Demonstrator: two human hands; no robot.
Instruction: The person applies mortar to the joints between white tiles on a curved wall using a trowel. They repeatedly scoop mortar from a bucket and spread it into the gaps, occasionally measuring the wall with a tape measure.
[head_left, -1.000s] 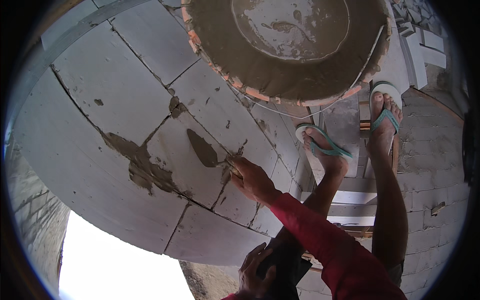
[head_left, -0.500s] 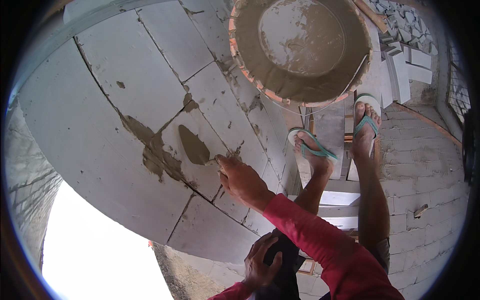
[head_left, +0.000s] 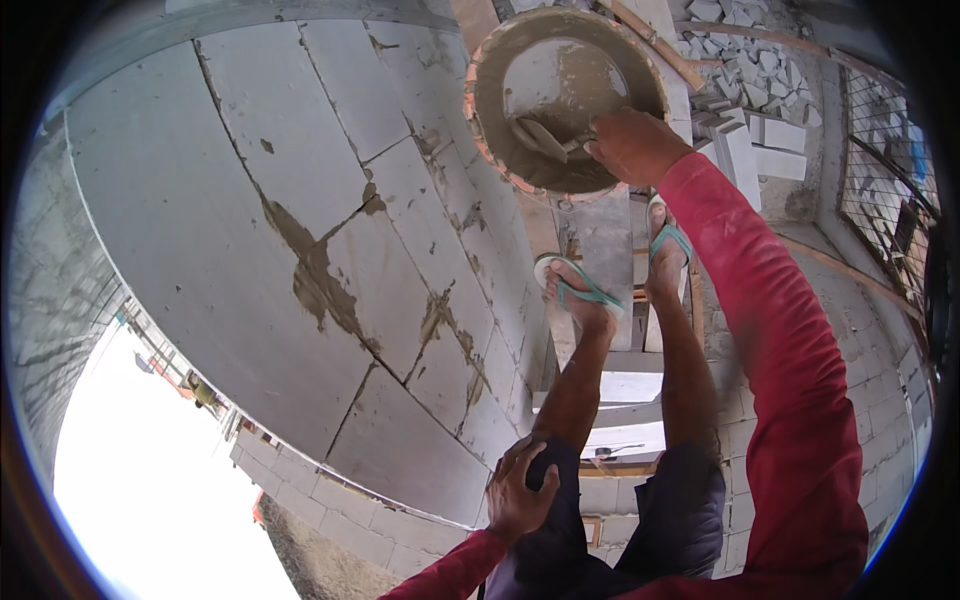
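My right hand (head_left: 637, 148) is closed around the handle of a pointed trowel (head_left: 545, 140), whose mortar-coated blade dips into a round tub (head_left: 478, 128). Wet grey-brown mortar (head_left: 560, 78) lies in the tub, and its orange-red rim is crusted. My left hand (head_left: 522, 490) rests on my left thigh with its fingers spread, holding nothing. To my left stands a wall of large pale blocks (head_left: 280, 330). A dark mortar smear (head_left: 318, 275) runs over its joints, and another mortar patch (head_left: 435, 318) sits lower down, closer to me.
My sandalled feet stand on planks (head_left: 604, 240) below the tub. A wooden stick (head_left: 655, 45) leans across the tub's far right edge. Beyond it are broken block pieces (head_left: 750, 75) and stacked blocks (head_left: 775, 148). Wire mesh (head_left: 880, 170) stands at the far right.
My right hand has moved away from the wall to the tub, taking the trowel from the block face into the mortar. My left hand stays on my thigh. The view has shifted.
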